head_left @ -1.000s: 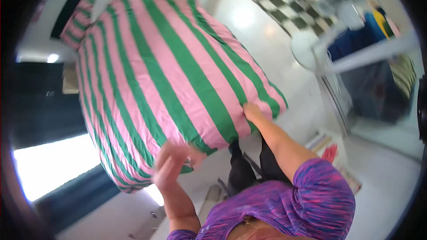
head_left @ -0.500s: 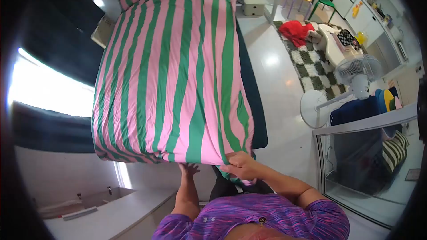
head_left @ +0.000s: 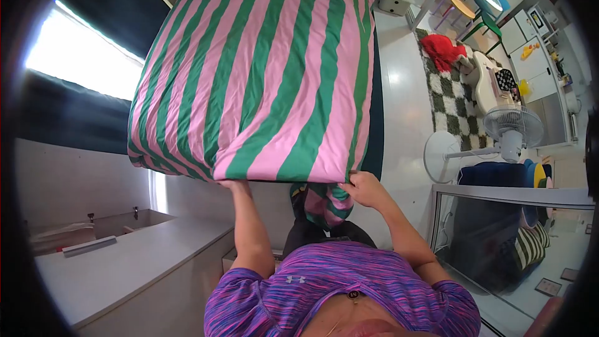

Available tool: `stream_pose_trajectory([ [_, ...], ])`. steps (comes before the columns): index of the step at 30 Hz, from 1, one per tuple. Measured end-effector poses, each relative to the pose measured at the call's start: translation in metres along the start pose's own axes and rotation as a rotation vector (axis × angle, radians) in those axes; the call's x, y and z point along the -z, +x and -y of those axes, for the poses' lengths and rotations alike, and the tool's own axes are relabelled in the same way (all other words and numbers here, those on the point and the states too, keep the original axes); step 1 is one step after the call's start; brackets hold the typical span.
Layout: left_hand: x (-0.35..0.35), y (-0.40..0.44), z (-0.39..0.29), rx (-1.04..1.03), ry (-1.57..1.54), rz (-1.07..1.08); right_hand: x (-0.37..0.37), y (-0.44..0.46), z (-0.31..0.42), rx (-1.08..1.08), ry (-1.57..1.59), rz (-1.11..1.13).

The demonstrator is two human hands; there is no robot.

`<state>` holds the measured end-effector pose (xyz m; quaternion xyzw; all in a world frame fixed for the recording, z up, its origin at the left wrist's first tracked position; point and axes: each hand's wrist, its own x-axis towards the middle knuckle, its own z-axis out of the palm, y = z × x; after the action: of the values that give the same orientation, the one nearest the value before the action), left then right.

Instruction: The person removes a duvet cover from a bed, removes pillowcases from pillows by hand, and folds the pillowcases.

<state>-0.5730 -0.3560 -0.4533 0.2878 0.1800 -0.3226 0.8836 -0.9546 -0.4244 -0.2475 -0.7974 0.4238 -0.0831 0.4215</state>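
Note:
A pink and green striped cover (head_left: 274, 75) lies over the bed, with its near edge raised in front of my body. My left hand (head_left: 233, 184) is at that edge, its fingers hidden under the fabric. At the near right corner, my right hand (head_left: 362, 188) is closed on the cover. Between my hands, a bunched part of the striped fabric (head_left: 327, 207) hangs below the edge, in front of my legs. The dark side of the bed (head_left: 375, 125) shows along the right.
A white cabinet (head_left: 143, 262) stands at the lower left. On the right are a white fan (head_left: 511, 134), a glass-fronted unit (head_left: 486, 237) and a checkered rug (head_left: 455, 103) with a red cloth (head_left: 442, 51). A bright window (head_left: 84, 53) is at the left.
My left hand has moved left and up to the cover's edge. My right hand has risen slightly with the corner. The near edge is straighter, and the bunched fabric now hangs between my hands.

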Motion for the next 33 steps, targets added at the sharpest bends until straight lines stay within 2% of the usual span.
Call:
stream_pose_trajectory([
  [1,-0.034,-0.023,-0.021,0.03,-0.038,-0.042,-0.014,-0.003,-0.017,0.012,-0.019,-0.039],
  [2,-0.06,-0.042,-0.039,-0.037,0.13,-0.063,-0.026,-0.003,-0.03,0.025,-0.035,-0.079],
  [3,-0.057,-0.026,-0.062,0.074,0.035,-0.038,-0.033,-0.002,-0.039,0.031,-0.034,-0.08],
  [4,-0.071,-0.037,-0.083,0.052,0.117,0.103,-0.038,-0.002,-0.045,0.016,-0.066,-0.069],
  [5,-0.095,-0.053,-0.103,0.155,0.115,0.174,-0.04,-0.005,-0.049,0.001,-0.101,-0.057],
  [6,-0.117,-0.068,-0.119,0.024,0.267,0.211,-0.032,-0.006,-0.045,0.008,-0.106,-0.049],
  [7,-0.162,-0.109,-0.125,-0.007,0.397,0.229,-0.017,-0.002,-0.036,-0.011,-0.063,-0.052],
  [8,-0.181,-0.114,-0.133,-0.089,0.421,0.425,-0.004,0.005,-0.033,-0.025,-0.02,-0.047],
  [9,-0.219,-0.141,-0.134,-0.067,0.392,0.407,0.01,0.015,-0.045,0.206,-0.143,-0.195],
  [10,-0.244,-0.155,-0.133,-0.123,0.432,0.47,0.031,0.024,-0.051,0.271,-0.117,-0.333],
  [11,-0.274,-0.17,-0.133,-0.012,0.359,0.415,0.052,0.033,-0.057,0.336,-0.099,-0.472],
  [12,-0.286,-0.166,-0.131,-0.369,0.722,0.668,0.083,0.032,-0.03,0.006,0.13,-0.419],
  [13,-0.297,-0.161,-0.129,-0.824,0.983,0.8,0.098,0.036,-0.001,0.045,0.308,-0.547],
  [14,-0.316,-0.167,-0.124,-1.22,1.415,0.859,0.115,0.041,-0.002,0.001,0.219,-0.561],
  [15,-0.332,-0.174,-0.114,-0.639,0.9,0.88,0.127,0.047,-0.005,-0.105,0.034,-0.584],
  [16,-0.343,-0.182,-0.102,-0.073,0.371,0.832,0.125,0.049,0.003,-0.092,0.03,-0.592],
  [18,-0.334,-0.185,-0.076,-0.2,0.508,0.721,0.107,0.055,0.028,0.192,-0.168,-0.983],
  [19,-0.325,-0.193,-0.056,-0.564,0.784,0.815,0.093,0.058,0.045,0.25,-0.107,-0.849],
  [20,-0.319,-0.213,-0.034,-0.596,0.853,0.813,0.073,0.062,0.065,0.305,-0.046,-0.71],
  [21,-0.314,-0.233,-0.011,-0.629,0.921,0.811,0.045,0.06,0.099,0.357,0.11,-0.664],
  [22,-0.309,-0.253,0.009,-0.324,0.776,0.728,0.033,0.061,0.114,0.384,0.186,-0.631],
  [24,-0.29,-0.264,0.037,-0.301,0.603,0.985,0.015,0.071,0.13,0.379,0.387,-0.513],
  [25,-0.28,-0.259,0.034,-0.309,0.595,0.982,0.012,0.08,0.129,0.347,0.509,-0.43],
  [26,-0.27,-0.251,0.028,-0.232,0.567,0.99,0.013,0.086,0.118,0.355,0.503,-0.43],
  [27,-0.26,-0.236,0.023,-0.152,0.538,1.0,0.017,0.088,0.101,0.322,0.582,-0.539],
  [28,-0.242,-0.21,0.021,-0.419,0.811,0.943,0.023,0.086,0.089,0.285,0.659,-0.646],
  [29,-0.219,-0.173,0.025,-0.818,0.96,0.916,0.028,0.078,0.088,0.287,0.652,-0.648],
  [30,-0.204,-0.167,0.013,-0.714,0.969,0.792,0.033,0.065,0.091,0.23,0.799,-0.629],
  [31,-0.187,-0.156,0.007,-0.74,1.079,0.699,0.039,0.054,0.094,0.171,0.944,-0.607],
  [33,-0.164,-0.139,0.005,-0.623,0.662,0.528,0.055,0.035,0.096,0.182,0.883,-0.608],
])
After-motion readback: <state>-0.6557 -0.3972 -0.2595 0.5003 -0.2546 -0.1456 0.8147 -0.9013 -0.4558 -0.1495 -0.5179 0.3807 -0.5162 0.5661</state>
